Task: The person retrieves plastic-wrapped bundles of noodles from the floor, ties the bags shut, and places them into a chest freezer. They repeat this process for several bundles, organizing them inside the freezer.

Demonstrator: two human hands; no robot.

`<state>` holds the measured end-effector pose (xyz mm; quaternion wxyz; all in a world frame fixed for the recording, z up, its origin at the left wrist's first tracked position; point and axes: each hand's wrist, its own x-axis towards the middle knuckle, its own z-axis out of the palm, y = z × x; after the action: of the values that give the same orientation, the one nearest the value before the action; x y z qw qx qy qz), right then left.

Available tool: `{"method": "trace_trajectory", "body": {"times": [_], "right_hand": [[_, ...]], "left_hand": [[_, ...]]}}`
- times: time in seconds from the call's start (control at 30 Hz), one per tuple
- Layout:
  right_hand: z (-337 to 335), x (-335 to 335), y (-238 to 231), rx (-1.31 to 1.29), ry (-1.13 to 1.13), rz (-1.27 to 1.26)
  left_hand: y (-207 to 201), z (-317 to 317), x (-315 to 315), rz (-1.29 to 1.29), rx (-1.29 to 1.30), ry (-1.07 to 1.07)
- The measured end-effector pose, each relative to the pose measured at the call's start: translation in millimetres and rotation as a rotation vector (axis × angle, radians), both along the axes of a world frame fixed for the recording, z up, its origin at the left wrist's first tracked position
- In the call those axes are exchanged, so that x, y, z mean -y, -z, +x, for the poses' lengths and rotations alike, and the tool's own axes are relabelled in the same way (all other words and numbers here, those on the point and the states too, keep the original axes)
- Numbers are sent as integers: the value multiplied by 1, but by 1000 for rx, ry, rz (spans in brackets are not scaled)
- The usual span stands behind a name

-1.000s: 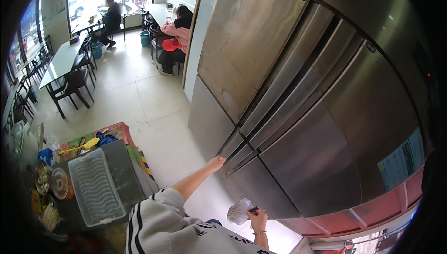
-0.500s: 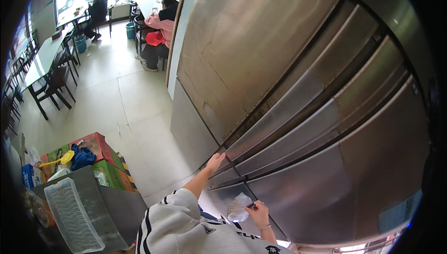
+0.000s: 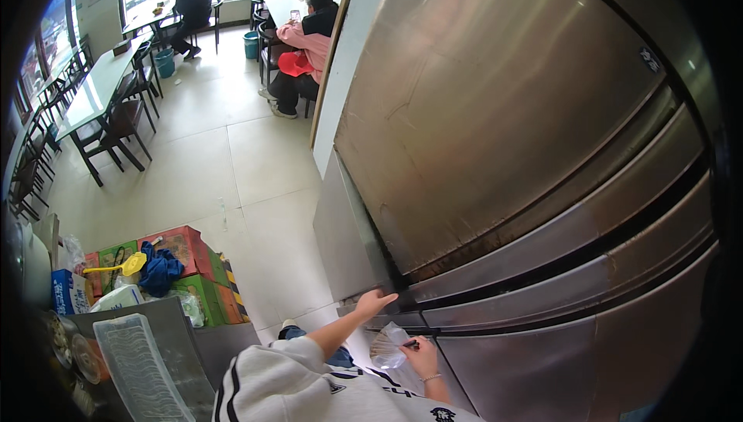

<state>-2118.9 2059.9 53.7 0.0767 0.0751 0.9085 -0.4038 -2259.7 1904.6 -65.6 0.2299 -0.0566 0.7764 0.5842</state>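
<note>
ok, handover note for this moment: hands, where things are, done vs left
Left hand: fingers on the lower corner of the steel fridge door, at its edge, which looks slightly ajar.
Right hand: holds a clear plastic bag low in front of the lower fridge doors.
Behind on the left: clear plastic tray on a metal counter, coloured boxes on the floor.
Done: bag in hand, door gripped.
Left: door is not swung open; bag contents cannot be made out.
</note>
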Motion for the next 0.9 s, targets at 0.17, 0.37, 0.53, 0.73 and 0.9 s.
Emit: {"method": "trace_trajectory", "body": {"times": [0.17,0.37,0.53,0.73,0.9], "right_hand": [[-20,39,14,14,-50,51],[-62,84,41,-64,-252,167],[-93,112,71,-63,-353,140],[-144,137,111,-50,-333,140],[-184,149,160,69,-173,27]], "left_hand": [[-6,32,134,-61,102,100],[-38,16,297,-480,237,-40],[-63,-26,379,-826,202,-260],[-68,-65,431,-1042,-12,-464],[-60,-82,456,-1063,-77,-475]]}}
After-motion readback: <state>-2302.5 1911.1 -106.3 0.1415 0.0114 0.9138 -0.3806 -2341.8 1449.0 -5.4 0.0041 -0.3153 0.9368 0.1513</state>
